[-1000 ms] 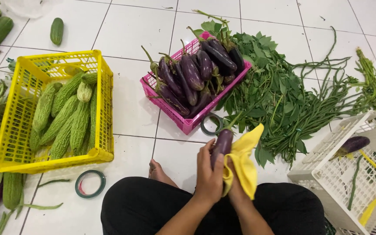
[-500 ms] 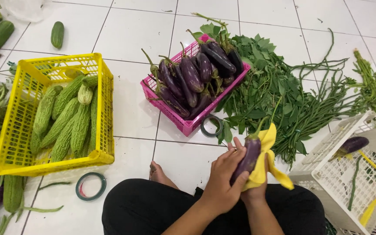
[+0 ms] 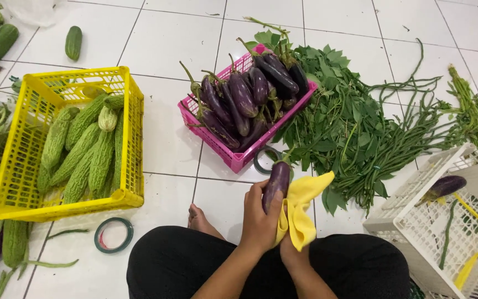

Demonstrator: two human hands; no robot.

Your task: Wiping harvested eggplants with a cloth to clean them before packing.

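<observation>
A person sits on a white tiled floor, seen from above, with both forearms reaching forward over black-clad knees. The left hand is raised in front of the lap, fingers curled closed around the lower half of a purple eggplant, thumb across its near side. The right hand sits just beside and below it, mostly hidden under a yellow cloth that it grips; how tightly its fingers close cannot be seen. The cloth touches the eggplant's right side.

The eggplant stands almost upright, stem end pointing away from the person, its skin dark, glossy purple and smooth. It is held above the floor near the bottom edge, between the lap and a pink basket full of more long purple eggplants.

Toward the left edge of the floor a yellow basket holds bumpy green bitter gourds. A pile of leafy greens and long beans spreads to the right of the pink basket. At the bottom right corner a white basket holds one eggplant. A roll of green tape lies near the left knee.
</observation>
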